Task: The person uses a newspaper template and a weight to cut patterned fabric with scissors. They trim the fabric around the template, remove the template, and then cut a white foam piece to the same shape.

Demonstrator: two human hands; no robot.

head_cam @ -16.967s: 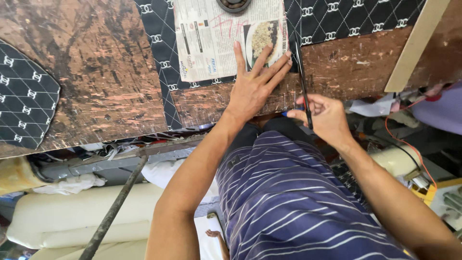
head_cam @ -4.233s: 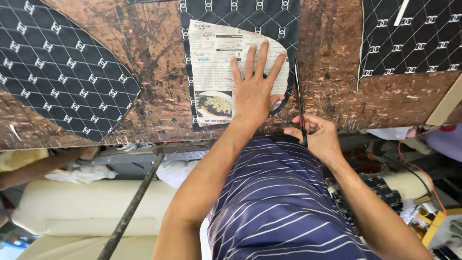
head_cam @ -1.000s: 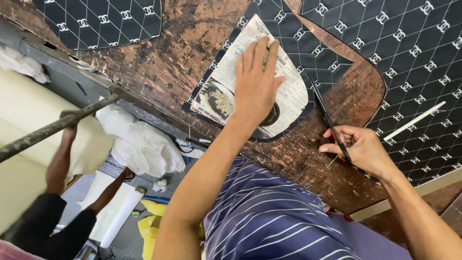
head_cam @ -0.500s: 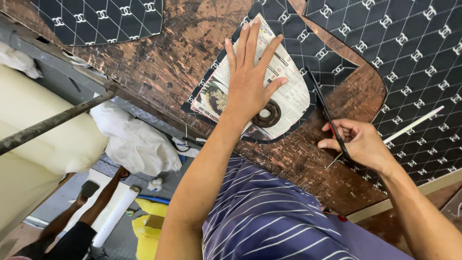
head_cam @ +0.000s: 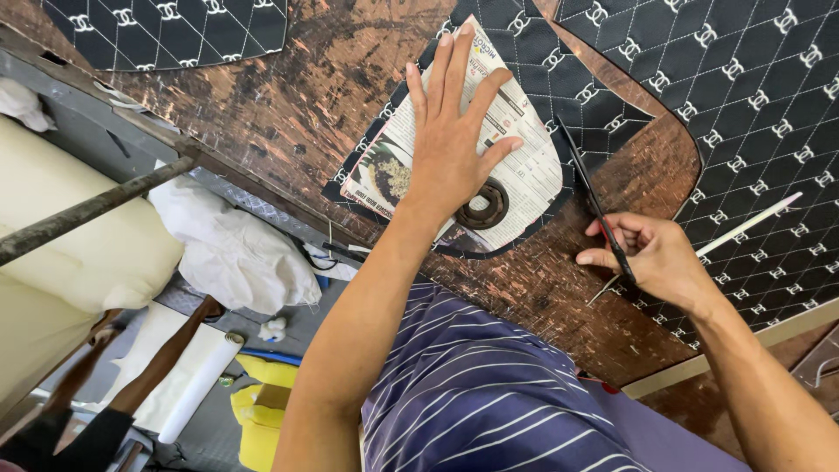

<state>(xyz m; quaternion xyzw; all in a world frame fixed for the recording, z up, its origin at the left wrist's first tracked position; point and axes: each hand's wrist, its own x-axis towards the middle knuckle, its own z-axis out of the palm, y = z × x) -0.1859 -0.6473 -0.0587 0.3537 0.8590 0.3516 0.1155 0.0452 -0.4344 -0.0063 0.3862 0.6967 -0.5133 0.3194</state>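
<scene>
My left hand [head_cam: 454, 140] lies flat with fingers spread on a newspaper pattern [head_cam: 529, 175], which rests on a piece of black quilted fabric [head_cam: 542, 74] on the worn brown table [head_cam: 288, 96]. A round dark metal weight [head_cam: 482, 204] sits on the paper just below my palm. My right hand [head_cam: 651, 258] grips long black scissors [head_cam: 590, 197], their blades pointing up along the right edge of the paper and fabric. A thin white stick [head_cam: 747, 225] lies on the fabric beyond my right hand.
More black quilted fabric covers the table at the right [head_cam: 769, 96] and upper left [head_cam: 166, 31]. Below the table edge are a rusty metal bar [head_cam: 87, 210], cream cushions [head_cam: 79, 253], white bags [head_cam: 236, 253], a paper roll [head_cam: 197, 389] and another person's arm [head_cam: 162, 363].
The round weight on the paper has come into sight below my left palm as the hand shifted up. The right hand with the scissors stays beside the paper's right edge.
</scene>
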